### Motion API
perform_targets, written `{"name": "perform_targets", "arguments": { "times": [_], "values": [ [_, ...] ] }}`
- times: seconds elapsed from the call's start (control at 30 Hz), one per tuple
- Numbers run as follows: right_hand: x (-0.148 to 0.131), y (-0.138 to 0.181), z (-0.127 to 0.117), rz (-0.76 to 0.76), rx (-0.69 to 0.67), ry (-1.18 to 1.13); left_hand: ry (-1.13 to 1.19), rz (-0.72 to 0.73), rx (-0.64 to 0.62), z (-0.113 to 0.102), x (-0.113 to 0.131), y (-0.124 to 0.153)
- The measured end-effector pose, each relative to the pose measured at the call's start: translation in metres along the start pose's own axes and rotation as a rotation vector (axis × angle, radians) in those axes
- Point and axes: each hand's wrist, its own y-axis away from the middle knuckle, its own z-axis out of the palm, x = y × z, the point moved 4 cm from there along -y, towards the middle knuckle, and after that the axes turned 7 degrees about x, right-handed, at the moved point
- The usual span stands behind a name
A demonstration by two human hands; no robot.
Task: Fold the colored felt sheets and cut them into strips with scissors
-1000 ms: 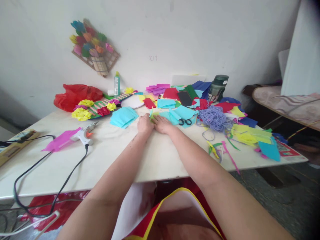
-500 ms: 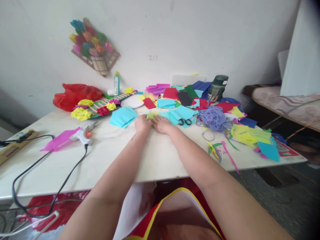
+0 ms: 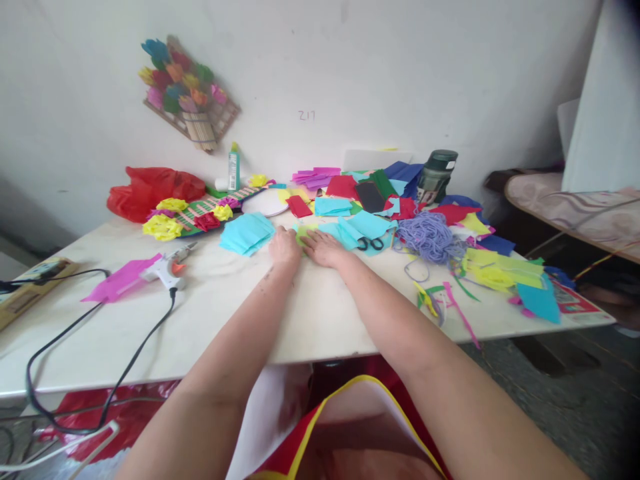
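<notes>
Both my hands rest side by side on the white table (image 3: 320, 313), far from me. My left hand (image 3: 285, 248) and my right hand (image 3: 324, 249) press down with closed fingers on a small yellow-green paper piece (image 3: 303, 231) that shows between them. A stack of light blue paper squares (image 3: 247, 233) lies just left of my left hand. More light blue sheets (image 3: 357, 227) and black-handled scissors (image 3: 370, 243) lie just right of my right hand.
A glue gun (image 3: 165, 268) with a black cord (image 3: 100, 347) lies on pink paper at the left. Purple yarn (image 3: 431, 237), coloured paper scraps (image 3: 500, 273), a dark jar (image 3: 436, 175), a green glue bottle (image 3: 233, 168), paper flowers (image 3: 165, 223) and a red bag (image 3: 150, 190) crowd the back.
The yellow-green paper stood up between my fingers a second ago; now it lies flatter under both hands. My hands have shifted only slightly.
</notes>
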Motion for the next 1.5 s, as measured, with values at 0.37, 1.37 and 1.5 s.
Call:
{"name": "perform_targets", "arguments": {
  "times": [0.37,1.37,1.5],
  "values": [
    [-0.003,0.004,-0.004,-0.008,-0.002,-0.003,-0.075,0.161,-0.060,0.003,0.008,0.004],
    [-0.002,0.001,-0.003,0.008,-0.010,-0.036,-0.057,-0.098,-0.051,-0.003,-0.011,-0.006],
    [-0.002,0.002,-0.003,0.005,-0.012,-0.029,0.001,-0.113,-0.090,0.002,-0.010,-0.007]
  ]
}}
